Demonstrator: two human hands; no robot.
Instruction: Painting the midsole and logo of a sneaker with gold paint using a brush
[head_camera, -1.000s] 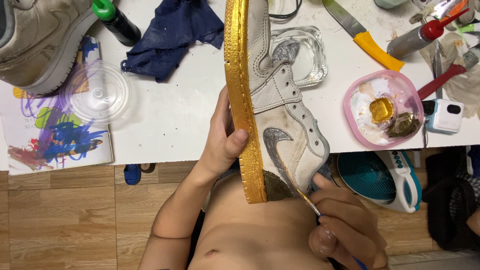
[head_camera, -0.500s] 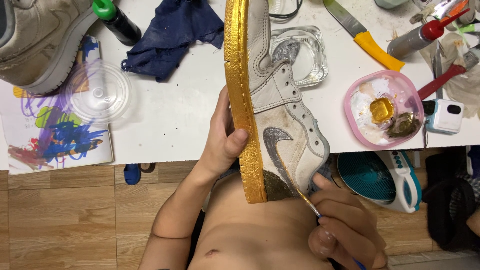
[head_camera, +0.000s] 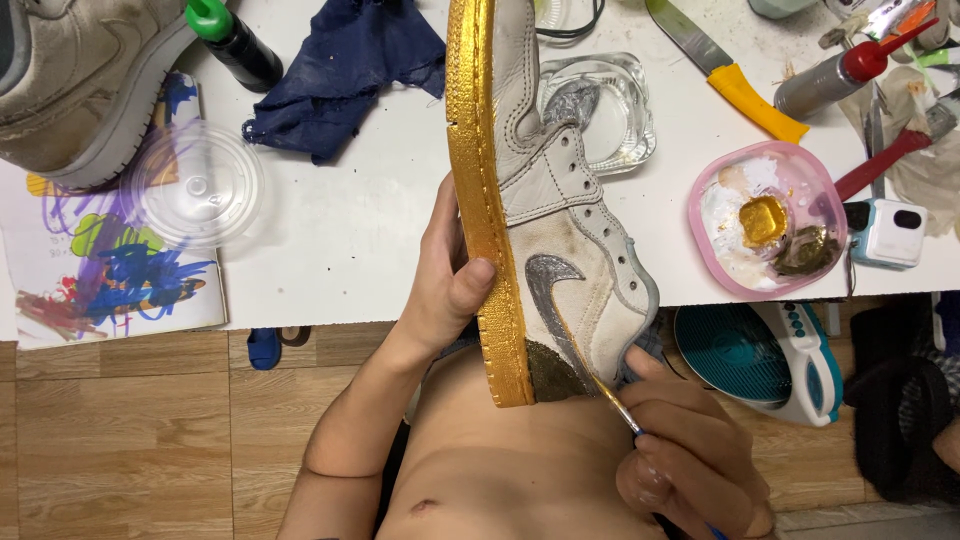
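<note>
Shoe: a white sneaker (head_camera: 560, 230) with a gold sole is held up on its side, above the edge of the white table (head_camera: 340, 240).
Left hand: the left hand (head_camera: 448, 285) wraps around the gold sole, thumb pressed on it.
Right hand: the right hand (head_camera: 690, 450) pinches a thin paintbrush (head_camera: 600, 385).
Brush tip: it touches the shoe's side, near the silver curved mark.
Paint: a pink bowl (head_camera: 768, 220) with gold paint sits on the table, just right of the shoe.
Nearby: a dark blue rag (head_camera: 345, 70), a clear plastic lid (head_camera: 195, 185) and a yellow-handled knife (head_camera: 725, 70) lie on the table.
</note>
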